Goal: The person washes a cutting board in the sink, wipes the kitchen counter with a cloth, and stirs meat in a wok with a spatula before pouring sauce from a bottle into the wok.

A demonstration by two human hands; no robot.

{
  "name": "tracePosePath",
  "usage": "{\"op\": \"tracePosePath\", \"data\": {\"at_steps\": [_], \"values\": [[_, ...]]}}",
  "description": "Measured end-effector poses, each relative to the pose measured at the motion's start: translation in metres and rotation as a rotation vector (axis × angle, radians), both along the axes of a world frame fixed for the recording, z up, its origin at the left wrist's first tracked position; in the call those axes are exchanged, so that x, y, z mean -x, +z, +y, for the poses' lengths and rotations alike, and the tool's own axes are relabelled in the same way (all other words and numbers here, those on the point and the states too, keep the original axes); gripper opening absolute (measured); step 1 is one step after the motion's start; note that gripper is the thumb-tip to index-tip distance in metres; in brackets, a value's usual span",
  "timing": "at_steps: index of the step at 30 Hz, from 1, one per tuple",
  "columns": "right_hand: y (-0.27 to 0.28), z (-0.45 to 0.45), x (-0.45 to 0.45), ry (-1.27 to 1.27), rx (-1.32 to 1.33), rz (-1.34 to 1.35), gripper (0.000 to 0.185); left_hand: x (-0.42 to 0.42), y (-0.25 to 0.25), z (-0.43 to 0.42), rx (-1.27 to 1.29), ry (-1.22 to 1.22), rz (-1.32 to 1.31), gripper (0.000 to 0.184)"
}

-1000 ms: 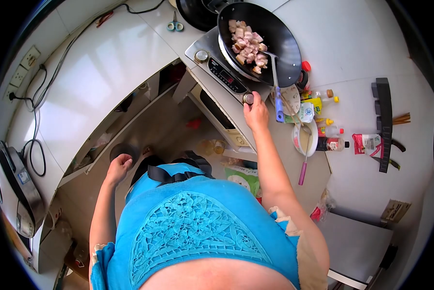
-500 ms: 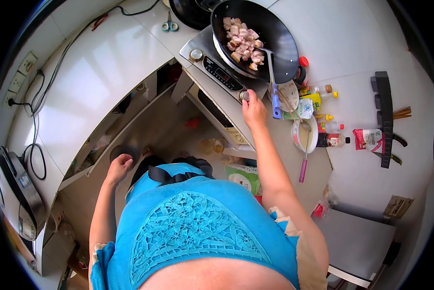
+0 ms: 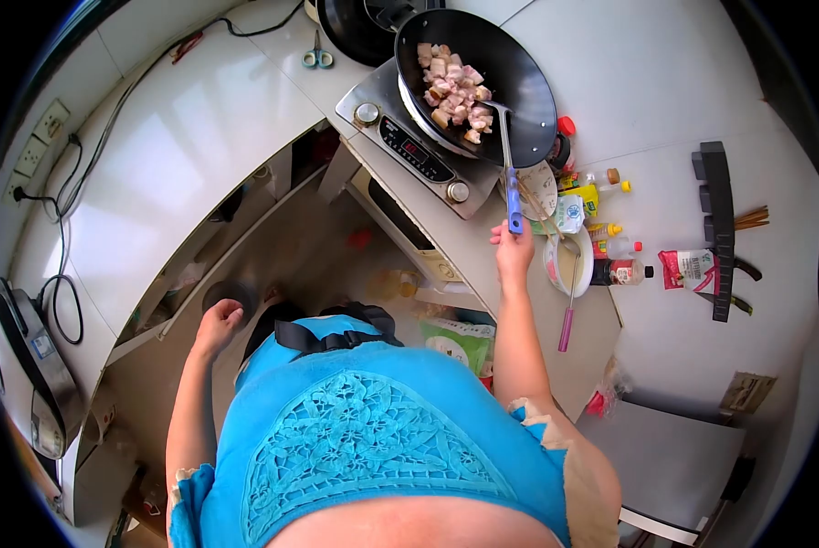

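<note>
My right hand (image 3: pixel 514 252) is at the lower end of the blue handle of a spatula (image 3: pixel 513 187), with its fingers partly spread and not wrapped round it. The spatula's metal end rests among chunks of raw-looking meat (image 3: pixel 452 84) in a black wok (image 3: pixel 524 96). Under the wok stands an electric cooker (image 3: pixel 416 151) with two knobs and a lit red display. My left hand (image 3: pixel 220 326) hangs low at my side, loosely curved and holding nothing.
Right of the cooker are a patterned plate (image 3: pixel 542 194), a white bowl (image 3: pixel 552 269) with a purple-handled ladle (image 3: pixel 567 327), and several bottles (image 3: pixel 621 271). A black knife rack (image 3: pixel 722 233) is farther right. Scissors (image 3: pixel 317 58) lie near a second black pan (image 3: pixel 350 32). A rice cooker (image 3: pixel 35 365) sits far left.
My right hand has left the cooker's right knob and moved right and down to the spatula's handle end. My left hand stays low at my side. The view has shifted slightly.
</note>
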State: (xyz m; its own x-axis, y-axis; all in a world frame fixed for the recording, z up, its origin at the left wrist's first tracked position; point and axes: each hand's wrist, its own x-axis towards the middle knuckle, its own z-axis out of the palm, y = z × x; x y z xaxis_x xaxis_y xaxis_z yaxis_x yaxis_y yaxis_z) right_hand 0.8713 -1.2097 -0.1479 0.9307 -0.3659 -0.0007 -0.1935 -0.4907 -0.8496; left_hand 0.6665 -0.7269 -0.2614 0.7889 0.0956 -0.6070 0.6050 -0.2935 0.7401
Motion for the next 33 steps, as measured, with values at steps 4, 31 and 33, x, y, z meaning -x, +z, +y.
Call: {"op": "tracePosePath", "data": {"at_steps": [4, 31, 33], "values": [[0.103, 0.024, 0.001, 0.086, 0.377, -0.012, 0.038, -0.001, -0.013, 0.002, 0.023, -0.043, 0.038, 0.019], [0.105, 0.028, -0.049, 0.37, 1.066, 0.071, 0.035, -0.031, -0.031, -0.001, 0.057, 0.002, -0.013, 0.019], [0.095, 0.021, -0.063, 0.348, 0.926, 0.025, 0.033, -0.026, -0.04, 0.002, 0.062, 0.03, -0.067, 0.016]]}}
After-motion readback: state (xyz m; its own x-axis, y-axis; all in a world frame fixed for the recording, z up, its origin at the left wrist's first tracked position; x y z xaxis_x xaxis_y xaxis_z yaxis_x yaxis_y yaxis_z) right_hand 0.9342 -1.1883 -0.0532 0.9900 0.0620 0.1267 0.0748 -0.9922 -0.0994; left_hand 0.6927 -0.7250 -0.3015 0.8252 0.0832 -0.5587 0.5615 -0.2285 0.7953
